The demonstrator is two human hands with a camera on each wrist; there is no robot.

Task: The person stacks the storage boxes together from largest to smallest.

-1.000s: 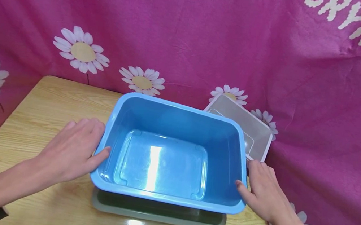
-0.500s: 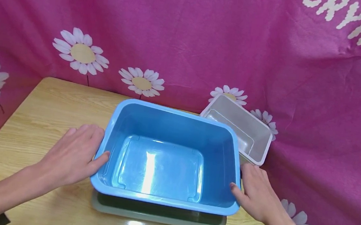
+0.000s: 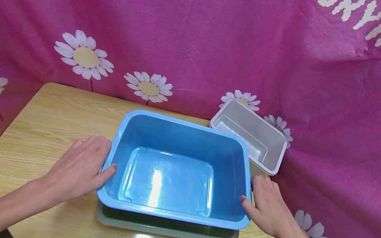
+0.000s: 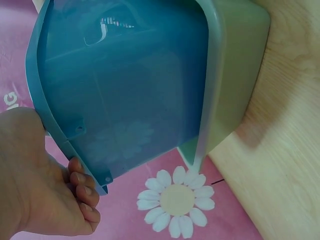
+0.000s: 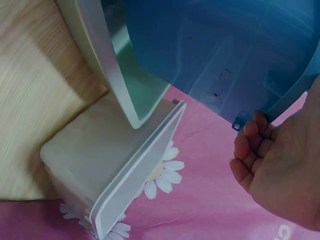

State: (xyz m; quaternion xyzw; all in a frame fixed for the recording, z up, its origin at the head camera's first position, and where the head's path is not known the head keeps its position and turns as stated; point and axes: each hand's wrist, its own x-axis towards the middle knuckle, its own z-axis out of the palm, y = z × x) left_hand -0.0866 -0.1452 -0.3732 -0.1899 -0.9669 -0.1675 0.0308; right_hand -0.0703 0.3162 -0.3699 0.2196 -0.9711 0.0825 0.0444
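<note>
A blue plastic bin stands upright over a pale green bin, its lower part inside the green rim in both wrist views. My left hand grips the blue bin's left rim, thumb over the inner side and fingers curled under the lip. On the opposite side, my right hand holds the right rim the same way, its fingers tucked beneath the edge. Most of the green bin is hidden by the blue one in the head view; only its front rim shows.
A grey bin sits angled at the table's back right corner, close beside the green bin. Wooden tabletop extends to the left. A pink daisy-printed cloth hangs behind and along the right side.
The blue bin has come down and slightly left, with both hands still gripping its rim. More of the grey bin shows behind it. The green bin has stayed put.
</note>
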